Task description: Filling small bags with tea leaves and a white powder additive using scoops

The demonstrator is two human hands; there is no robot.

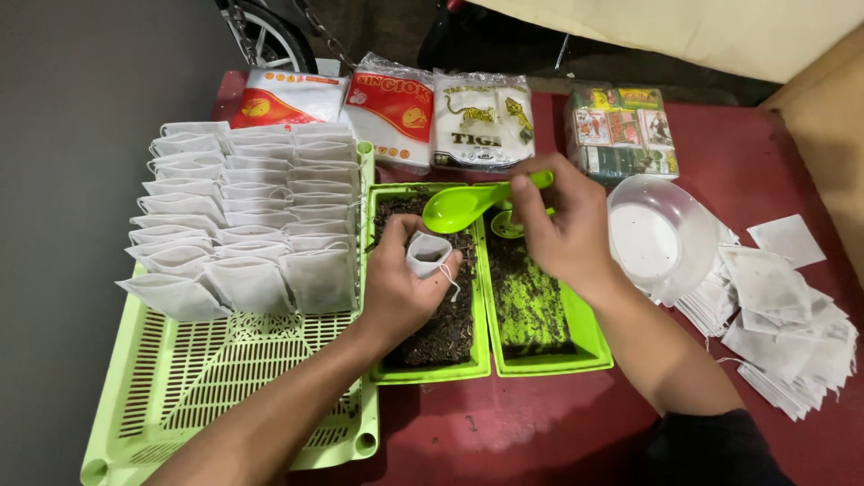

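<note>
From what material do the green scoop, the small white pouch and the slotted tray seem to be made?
Green scoop in the right hand: probably plastic, glossy with a smooth moulded bowl. Small white pouch in the left hand: looks like thin matte filter paper or non-woven fabric, soft and creased, with a string. Slotted tray: apparently rigid light green plastic, with evenly moulded slots.

Open red table [504, 423] runs along the near edge, below the two small green trays [540, 364] — easy passage there. On the left, the big slotted tray [225, 378] has bare mesh in its near half; its far half is packed with rows of filled white bags [234, 216]. The far edge is walled off by packets [396, 112] and a box bundle [621, 130]. On the right, a clear bowl [661, 238] and a heap of empty bags [783, 324] block the way, touching each other.
</note>
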